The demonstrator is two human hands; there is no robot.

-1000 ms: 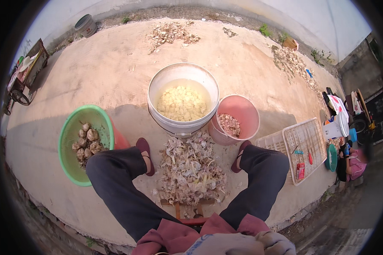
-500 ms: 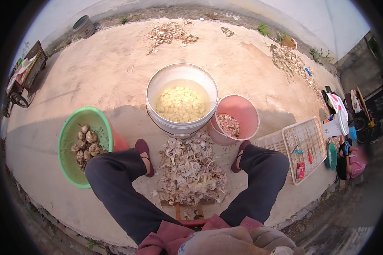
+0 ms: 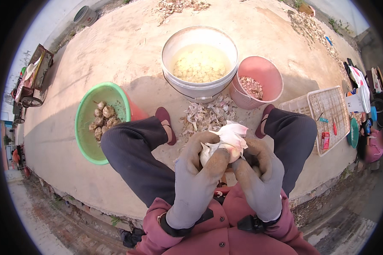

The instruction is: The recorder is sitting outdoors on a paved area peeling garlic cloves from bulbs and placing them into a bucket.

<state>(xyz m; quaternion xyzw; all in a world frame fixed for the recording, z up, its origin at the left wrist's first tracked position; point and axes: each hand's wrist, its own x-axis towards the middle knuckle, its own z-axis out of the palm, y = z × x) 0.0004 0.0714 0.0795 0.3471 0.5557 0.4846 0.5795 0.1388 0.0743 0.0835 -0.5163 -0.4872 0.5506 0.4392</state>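
Note:
Both my hands wear grey work gloves with brown-stained fingers. Between them, in front of my lap, is a partly broken-open garlic bulb [image 3: 230,140] with white and pinkish skin. My left hand [image 3: 194,180] is closed around its left side, thumb across the front. On the other side my right hand [image 3: 261,180] grips the bulb with thumb and fingers; something pale shows inside its curled fingers, too hidden to name. Beneath the hands lies a heap of garlic skins [image 3: 210,114] between my feet. A pink bucket [image 3: 270,78] beyond it holds loose unpeeled cloves.
Peeled cloves sit in water in a white bucket [image 3: 200,90] ahead. Whole garlic bulbs [image 3: 109,111] lie in a green basket [image 3: 81,138] at left. At right, a plastic crate [image 3: 327,106] carries small items; a person in pink [image 3: 373,146] sits beyond. A cart [image 3: 40,72] stands far left.
My gloved hands have come up from low near my lap into full view, with the garlic bulb between them. The view has tilted, so the buckets and basket appear higher and farther right.

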